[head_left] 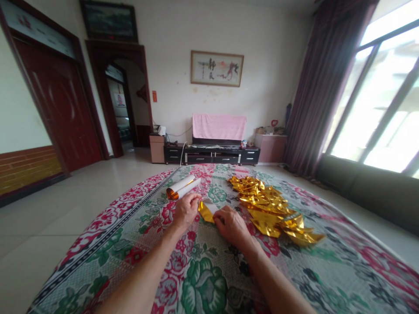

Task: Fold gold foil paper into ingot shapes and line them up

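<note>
Between my two hands is a sheet of gold foil paper [206,212], partly folded, with its white back showing on the upper right. My left hand [187,208] is closed at the paper's left corner, thumb and fingers pinched together. At the lower right edge, my right hand [231,223] pinches the same paper, its fingers curled. Just beyond my left hand lies a loosely rolled stack of foil paper [185,186], white outside and gold inside. Right of my right hand spreads a pile of folded gold foil pieces [266,203], pointed and overlapping.
A flowered cloth [203,283] covers the round table under my hands. Across the room, a low black cabinet [212,156] stands against the wall, with a pink towel [219,126] draped over a screen on top. A curtain [314,87] hangs beside the window at right.
</note>
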Action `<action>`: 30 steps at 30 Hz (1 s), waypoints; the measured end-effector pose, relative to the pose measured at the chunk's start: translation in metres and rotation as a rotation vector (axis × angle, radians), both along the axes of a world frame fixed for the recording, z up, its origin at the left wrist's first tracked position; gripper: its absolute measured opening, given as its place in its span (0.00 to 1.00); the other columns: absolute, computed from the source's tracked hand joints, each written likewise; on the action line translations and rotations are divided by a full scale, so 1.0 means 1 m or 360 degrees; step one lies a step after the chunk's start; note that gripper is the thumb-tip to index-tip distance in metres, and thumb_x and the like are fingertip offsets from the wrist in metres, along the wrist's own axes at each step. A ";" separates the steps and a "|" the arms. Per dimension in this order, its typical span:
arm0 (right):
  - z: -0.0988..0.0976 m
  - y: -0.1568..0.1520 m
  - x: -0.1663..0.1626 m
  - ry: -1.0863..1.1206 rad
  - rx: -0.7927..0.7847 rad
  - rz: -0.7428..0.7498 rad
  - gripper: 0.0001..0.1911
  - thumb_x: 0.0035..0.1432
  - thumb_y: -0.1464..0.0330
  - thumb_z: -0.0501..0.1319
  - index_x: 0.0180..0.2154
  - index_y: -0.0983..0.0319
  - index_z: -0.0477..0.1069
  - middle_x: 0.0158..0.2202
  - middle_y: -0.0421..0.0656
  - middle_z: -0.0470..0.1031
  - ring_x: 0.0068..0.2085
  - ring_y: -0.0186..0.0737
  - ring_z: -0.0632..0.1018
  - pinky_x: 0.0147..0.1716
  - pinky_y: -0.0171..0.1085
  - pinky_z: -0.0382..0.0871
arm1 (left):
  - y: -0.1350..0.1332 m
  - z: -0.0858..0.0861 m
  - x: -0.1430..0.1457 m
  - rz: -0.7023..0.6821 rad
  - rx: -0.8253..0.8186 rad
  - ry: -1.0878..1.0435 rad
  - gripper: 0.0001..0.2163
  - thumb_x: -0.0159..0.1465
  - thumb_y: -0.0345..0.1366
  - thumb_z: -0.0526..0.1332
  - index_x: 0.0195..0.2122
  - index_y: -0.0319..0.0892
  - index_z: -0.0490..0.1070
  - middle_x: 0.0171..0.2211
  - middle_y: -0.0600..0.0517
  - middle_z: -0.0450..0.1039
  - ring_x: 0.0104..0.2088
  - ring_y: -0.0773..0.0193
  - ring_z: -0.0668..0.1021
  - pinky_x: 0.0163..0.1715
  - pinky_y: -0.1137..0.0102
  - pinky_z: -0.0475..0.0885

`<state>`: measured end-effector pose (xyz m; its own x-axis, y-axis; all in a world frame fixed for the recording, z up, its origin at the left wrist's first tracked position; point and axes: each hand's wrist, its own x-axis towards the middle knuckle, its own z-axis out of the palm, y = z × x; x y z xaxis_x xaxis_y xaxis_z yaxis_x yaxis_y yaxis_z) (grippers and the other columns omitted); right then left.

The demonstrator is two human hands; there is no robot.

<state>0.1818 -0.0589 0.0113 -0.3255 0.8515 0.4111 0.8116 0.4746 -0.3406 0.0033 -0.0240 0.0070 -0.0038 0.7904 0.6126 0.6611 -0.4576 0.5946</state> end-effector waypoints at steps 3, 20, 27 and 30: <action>0.000 0.001 0.001 -0.0027 0.0000 0.0020 0.11 0.55 0.72 0.53 0.31 0.61 0.73 0.32 0.43 0.70 0.35 0.33 0.71 0.36 0.29 0.60 | 0.006 -0.004 -0.008 0.0103 -0.0104 0.0236 0.12 0.56 0.26 0.53 0.37 0.39 0.73 0.38 0.47 0.76 0.39 0.62 0.77 0.43 0.69 0.70; -0.003 0.018 0.022 0.0146 0.0001 0.0215 0.13 0.49 0.78 0.51 0.26 0.61 0.72 0.29 0.41 0.73 0.32 0.33 0.72 0.34 0.28 0.60 | 0.000 -0.010 0.000 -0.0190 -0.0085 0.0693 0.10 0.57 0.28 0.54 0.29 0.41 0.76 0.30 0.50 0.74 0.34 0.65 0.75 0.38 0.71 0.68; -0.002 0.020 0.025 0.0149 0.0023 0.0195 0.13 0.47 0.78 0.51 0.25 0.61 0.72 0.28 0.41 0.73 0.33 0.33 0.72 0.35 0.29 0.61 | -0.010 -0.002 -0.001 -0.0278 -0.0054 0.0883 0.08 0.55 0.30 0.57 0.29 0.42 0.75 0.31 0.50 0.71 0.35 0.64 0.73 0.36 0.71 0.68; -0.002 0.016 0.023 0.0134 0.0058 0.0178 0.12 0.48 0.76 0.52 0.27 0.61 0.73 0.29 0.42 0.73 0.33 0.34 0.72 0.35 0.30 0.61 | -0.012 0.002 -0.004 -0.0392 -0.0050 0.0894 0.07 0.56 0.31 0.57 0.30 0.42 0.75 0.31 0.50 0.70 0.34 0.65 0.72 0.37 0.72 0.67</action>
